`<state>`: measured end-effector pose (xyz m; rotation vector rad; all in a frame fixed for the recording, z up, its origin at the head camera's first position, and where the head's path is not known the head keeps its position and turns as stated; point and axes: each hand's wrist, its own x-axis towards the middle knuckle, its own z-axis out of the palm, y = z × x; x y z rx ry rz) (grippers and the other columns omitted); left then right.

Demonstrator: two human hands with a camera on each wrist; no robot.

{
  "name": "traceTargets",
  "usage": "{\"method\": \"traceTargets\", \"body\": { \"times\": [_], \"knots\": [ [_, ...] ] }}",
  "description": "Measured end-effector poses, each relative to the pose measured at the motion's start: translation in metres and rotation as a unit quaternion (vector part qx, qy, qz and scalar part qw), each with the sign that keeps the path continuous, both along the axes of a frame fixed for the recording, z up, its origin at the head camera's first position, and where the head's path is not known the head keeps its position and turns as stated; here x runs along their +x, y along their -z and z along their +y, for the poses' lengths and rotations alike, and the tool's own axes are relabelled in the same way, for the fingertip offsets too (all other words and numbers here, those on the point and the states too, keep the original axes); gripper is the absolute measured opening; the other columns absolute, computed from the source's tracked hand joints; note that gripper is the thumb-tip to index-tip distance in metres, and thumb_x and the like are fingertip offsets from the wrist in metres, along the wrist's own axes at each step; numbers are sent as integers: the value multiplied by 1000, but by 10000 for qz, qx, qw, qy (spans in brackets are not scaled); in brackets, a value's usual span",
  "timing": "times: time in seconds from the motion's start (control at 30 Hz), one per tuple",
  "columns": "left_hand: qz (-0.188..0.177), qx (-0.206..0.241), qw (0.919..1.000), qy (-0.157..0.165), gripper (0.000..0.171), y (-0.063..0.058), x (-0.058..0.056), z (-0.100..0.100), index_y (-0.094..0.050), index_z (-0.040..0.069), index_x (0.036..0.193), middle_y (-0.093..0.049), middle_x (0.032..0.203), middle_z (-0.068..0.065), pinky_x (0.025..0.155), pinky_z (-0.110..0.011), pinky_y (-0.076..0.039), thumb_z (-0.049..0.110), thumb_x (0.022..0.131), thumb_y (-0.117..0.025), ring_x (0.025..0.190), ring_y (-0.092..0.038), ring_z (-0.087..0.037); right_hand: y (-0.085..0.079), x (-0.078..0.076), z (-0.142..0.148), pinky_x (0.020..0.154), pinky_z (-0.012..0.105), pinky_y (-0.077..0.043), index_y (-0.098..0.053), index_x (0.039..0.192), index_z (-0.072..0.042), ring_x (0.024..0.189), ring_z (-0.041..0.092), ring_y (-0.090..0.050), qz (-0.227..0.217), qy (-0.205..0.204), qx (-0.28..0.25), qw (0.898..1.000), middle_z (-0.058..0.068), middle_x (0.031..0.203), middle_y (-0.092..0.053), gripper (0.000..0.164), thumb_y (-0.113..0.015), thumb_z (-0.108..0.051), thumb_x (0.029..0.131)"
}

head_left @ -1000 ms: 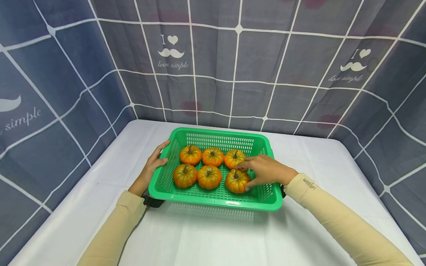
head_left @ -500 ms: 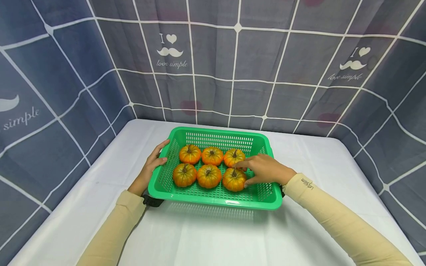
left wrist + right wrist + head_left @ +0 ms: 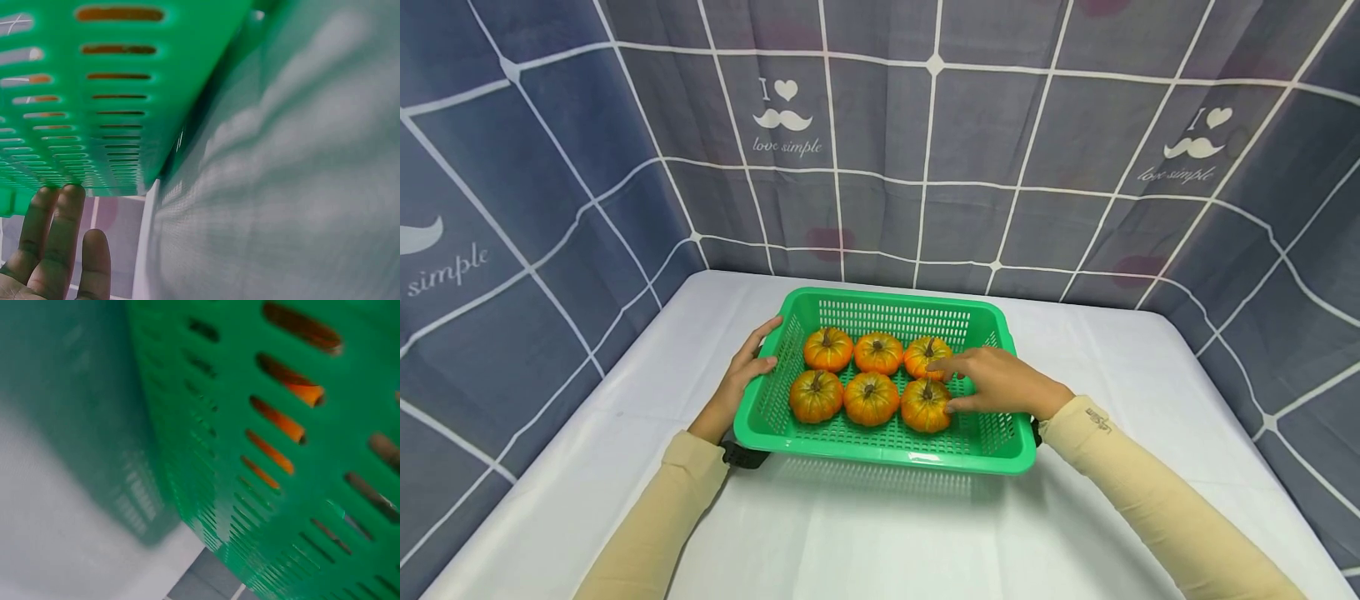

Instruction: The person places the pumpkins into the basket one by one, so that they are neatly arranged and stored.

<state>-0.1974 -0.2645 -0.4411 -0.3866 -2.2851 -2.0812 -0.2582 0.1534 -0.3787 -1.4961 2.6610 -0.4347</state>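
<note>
A green plastic basket with slotted walls stands on the white table and holds small orange pumpkins in two rows of three. My left hand grips its left rim, thumb over the edge; in the left wrist view the fingers extend along the outer wall. My right hand reaches over the right side into the basket. Its fingers are spread, the thumb beside the front right pumpkin and the fingertips over the back right pumpkin. Whether they touch is unclear. The basket wall hides this hand's fingers in the right wrist view.
The other pumpkins include a front middle pumpkin and a front left pumpkin. White cloth covers the table. A grey checked curtain closes off the back and both sides.
The front right pumpkin has shifted left, up toward the front middle one, with my right hand at it. My right fingers have since loosened and spread from it. The left hand stays put.
</note>
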Motion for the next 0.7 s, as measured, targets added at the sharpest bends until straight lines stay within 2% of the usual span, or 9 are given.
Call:
{"method": "traceTargets", "body": {
  "times": [0.1, 0.2, 0.3, 0.4, 0.5, 0.63, 0.7],
  "knots": [
    [-35, 27, 10000, 12, 70, 0, 1, 0, -19, 9, 173, -27, 171, -30, 95, -25, -55, 14, 107, -40, 127, -55, -15, 0, 1, 3, 104, 52, -56, -72, 138, -2, 122, 33, -71, -140, 32, -420, 9990, 11, 130, -76, 48, -84, -22, 96],
    [-64, 17, 10000, 34, 69, 0, 1, 1, -19, 10, 174, -27, 171, -29, 96, -25, -54, 15, 108, -40, 128, -55, -15, 0, 3, 9, 102, 51, -57, -72, 137, 1, 116, 30, -72, -214, 175, -853, 9960, 11, 127, -76, 43, -81, -17, 98],
    [-89, -38, 9999, 54, 69, -1, 0, 1, -18, 10, 174, -29, 169, -31, 95, -26, -56, 14, 108, -39, 126, -57, -15, 4, 4, 17, 96, 52, -58, -74, 133, 1, 110, 27, -71, -18, 288, -1416, 9895, 9, 121, -78, 39, -82, -13, 97],
    [-148, -155, 9998, 57, 69, -1, 1, -2, -18, 11, 174, -34, 165, -33, 92, -27, -58, 16, 109, -40, 122, -60, -15, 9, 5, 26, 96, 50, -58, -76, 127, 0, 111, 28, -71, 360, 300, -2102, 9765, 9, 118, -79, 36, -84, -5, 92],
    [-228, -263, 9994, 48, 69, -2, 3, -5, -18, 14, 175, -38, 160, -33, 89, -29, -60, 18, 111, -42, 117, -64, -15, 14, 7, 36, 101, 35, -55, -77, 123, -1, 110, 29, -71, 783, 434, -2650, 9601, 8, 115, -79, 37, -85, 2, 87],
    [-160, -555, 9983, -32, 70, -5, 8, -10, -13, 18, 176, -41, 160, -33, 93, -26, -56, 21, 114, -43, 121, -61, -13, 20, 11, 53, 109, 15, -41, -77, 125, 0, 116, 34, -67, 1069, 1008, -3089, 9397, 13, 121, -77, 41, -84, 8, 85],
    [-100, -714, 9974, -63, 70, -7, 11, -12, -7, 19, 176, -42, 159, -34, 94, -31, -57, 22, 115, -42, 124, -62, -22, 23, 14, 63, 111, 16, -39, -76, 128, 0, 119, 38, -65, 1178, 1384, -3185, 9303, 17, 124, -75, 43, -82, 8, 86]
  ]
}}
